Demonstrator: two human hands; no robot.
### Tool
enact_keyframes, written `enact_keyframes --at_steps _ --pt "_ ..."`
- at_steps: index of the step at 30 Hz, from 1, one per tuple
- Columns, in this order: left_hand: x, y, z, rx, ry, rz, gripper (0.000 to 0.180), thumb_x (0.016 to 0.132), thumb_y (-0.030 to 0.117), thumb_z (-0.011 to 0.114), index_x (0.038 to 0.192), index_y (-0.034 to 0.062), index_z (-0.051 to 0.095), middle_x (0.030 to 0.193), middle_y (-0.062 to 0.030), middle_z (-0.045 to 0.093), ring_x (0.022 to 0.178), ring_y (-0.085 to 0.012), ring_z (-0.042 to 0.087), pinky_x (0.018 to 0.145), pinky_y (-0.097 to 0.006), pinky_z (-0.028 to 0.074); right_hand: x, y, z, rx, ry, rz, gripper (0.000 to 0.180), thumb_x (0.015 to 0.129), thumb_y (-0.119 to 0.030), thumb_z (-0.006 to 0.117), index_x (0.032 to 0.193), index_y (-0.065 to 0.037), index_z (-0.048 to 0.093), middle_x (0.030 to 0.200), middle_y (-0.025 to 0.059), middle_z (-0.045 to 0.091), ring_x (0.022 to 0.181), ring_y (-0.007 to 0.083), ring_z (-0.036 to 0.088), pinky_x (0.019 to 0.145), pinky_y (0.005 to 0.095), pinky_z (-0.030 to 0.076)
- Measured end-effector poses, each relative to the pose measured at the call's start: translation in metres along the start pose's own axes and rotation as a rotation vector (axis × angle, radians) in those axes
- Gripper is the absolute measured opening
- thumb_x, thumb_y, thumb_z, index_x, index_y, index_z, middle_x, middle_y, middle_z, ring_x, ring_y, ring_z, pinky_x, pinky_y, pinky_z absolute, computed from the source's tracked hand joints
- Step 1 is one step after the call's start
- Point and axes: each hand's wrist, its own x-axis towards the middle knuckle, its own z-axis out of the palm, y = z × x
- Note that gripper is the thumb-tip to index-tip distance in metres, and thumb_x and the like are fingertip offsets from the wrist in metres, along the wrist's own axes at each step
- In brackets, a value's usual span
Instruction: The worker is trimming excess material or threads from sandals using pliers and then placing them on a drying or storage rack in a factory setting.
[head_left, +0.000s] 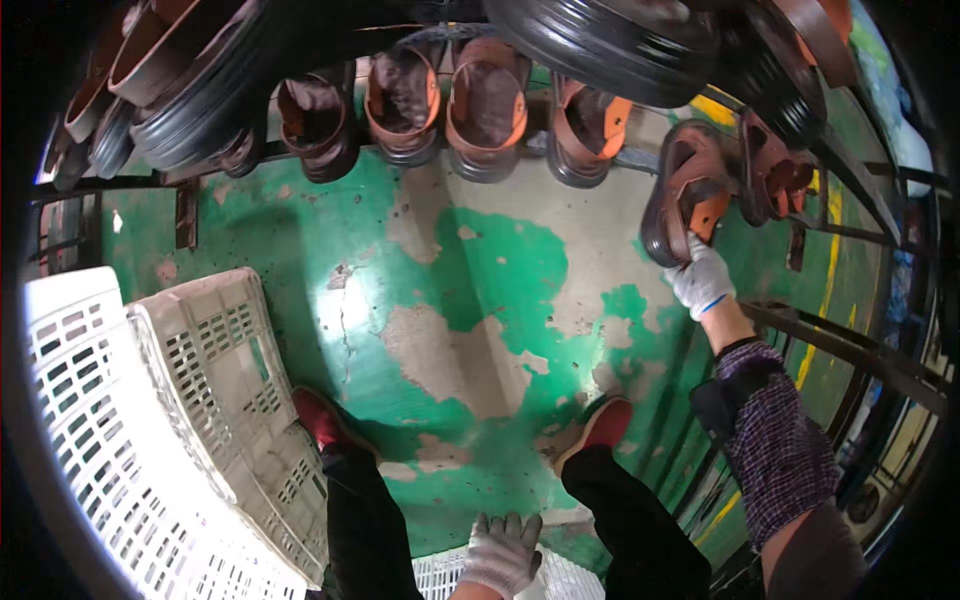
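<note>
My right hand (699, 283), in a white knitted glove, grips a brown sandal (692, 190) by its heel end at the right end of a rack. Black sole and orange strap lining show on that sandal. Close beside it sits another brown sandal (772, 175). Low in the view, my left hand (502, 553), also gloved, has its fingers stretched out with nothing in them. It is over a white slatted plastic crate (440, 575) between my legs; whether it touches the crate I cannot tell.
Several brown sandals (487, 105) hang toe-up along the dark metal rack, with larger-looking sandals (610, 45) on a nearer, higher level. White plastic crates (200, 350) stand at the left. A metal bar (850, 345) juts in at the right. The green floor (500, 250) has worn patches.
</note>
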Motion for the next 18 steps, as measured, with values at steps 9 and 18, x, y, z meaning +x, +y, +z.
enact_keyframes --at_steps 9,18 --pt "-0.022 -0.032 0.000 -0.054 0.024 0.057 0.065 0.089 0.043 0.048 0.142 0.0072 0.038 0.137 -0.0204 0.049 0.122 -0.0373 0.048 0.106 -0.050 0.031 -0.090 0.045 0.070 1.117 -0.189 -0.015 0.031 0.092 -0.005 0.057 0.122 -0.002 0.051 0.113 0.0118 0.061 0.102 0.0281 0.061 0.089 0.0472 0.052" --pt "-0.040 -0.043 0.004 0.012 0.087 0.131 0.065 0.086 0.041 0.055 0.139 0.0058 0.042 0.132 -0.0193 0.053 0.118 -0.0352 0.052 0.104 -0.050 0.035 -0.141 0.015 0.092 1.036 0.055 0.129 0.033 0.098 -0.005 0.043 0.131 -0.011 0.047 0.124 0.0086 0.057 0.110 0.0270 0.059 0.094 0.0461 0.050"
